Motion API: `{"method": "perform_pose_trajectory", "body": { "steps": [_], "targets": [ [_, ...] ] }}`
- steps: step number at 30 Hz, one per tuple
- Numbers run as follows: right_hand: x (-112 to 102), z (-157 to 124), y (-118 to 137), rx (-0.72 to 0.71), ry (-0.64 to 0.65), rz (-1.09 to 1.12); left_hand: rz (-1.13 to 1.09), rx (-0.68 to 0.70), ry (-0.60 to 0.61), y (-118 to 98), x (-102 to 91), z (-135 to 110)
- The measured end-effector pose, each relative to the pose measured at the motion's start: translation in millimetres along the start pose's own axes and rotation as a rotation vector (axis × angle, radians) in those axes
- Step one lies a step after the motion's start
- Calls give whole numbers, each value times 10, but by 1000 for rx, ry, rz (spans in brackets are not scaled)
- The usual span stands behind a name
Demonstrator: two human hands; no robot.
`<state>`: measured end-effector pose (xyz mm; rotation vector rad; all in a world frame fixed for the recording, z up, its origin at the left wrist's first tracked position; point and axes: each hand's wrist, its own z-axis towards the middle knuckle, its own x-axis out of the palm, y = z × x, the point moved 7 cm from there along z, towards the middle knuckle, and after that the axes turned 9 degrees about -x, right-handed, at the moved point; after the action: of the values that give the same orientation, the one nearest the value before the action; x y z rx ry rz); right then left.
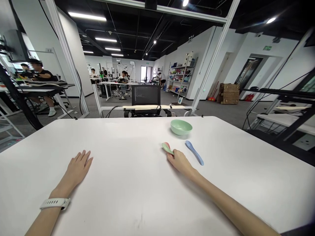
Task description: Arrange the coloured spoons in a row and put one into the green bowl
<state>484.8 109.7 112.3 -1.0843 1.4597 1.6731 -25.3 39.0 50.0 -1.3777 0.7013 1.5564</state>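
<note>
My right hand [178, 160] rests on the white table [128, 196] with its fingers closed on the handle of a green spoon [167, 148]. A pink spoon [166, 144] lies under or just behind the green one, mostly hidden. A blue spoon [194, 152] lies on the table just right of that hand. A pale green bowl [181, 127] stands upright a little beyond the spoons. My left hand [78, 167] lies flat on the table at the left, fingers stretched out, holding nothing. A white watch band [54, 203] is on the left wrist.
The table's far edge runs behind the bowl. Past it stand a black monitor [146, 95] on a low cart and a white metal frame [211, 65]. People sit at desks [39, 86] at the far left and in the background.
</note>
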Motion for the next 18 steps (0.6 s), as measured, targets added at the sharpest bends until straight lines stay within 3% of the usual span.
{"method": "perform_pose_trajectory", "body": {
  "steps": [10, 18],
  "targets": [
    [-30, -19, -55, -15, -14, 116, -30, 9, -26, -19, -53, -21],
    [-64, -36, -85, -17, 0, 279, -1, -8, 22, -27, -51, -13]
  ]
}}
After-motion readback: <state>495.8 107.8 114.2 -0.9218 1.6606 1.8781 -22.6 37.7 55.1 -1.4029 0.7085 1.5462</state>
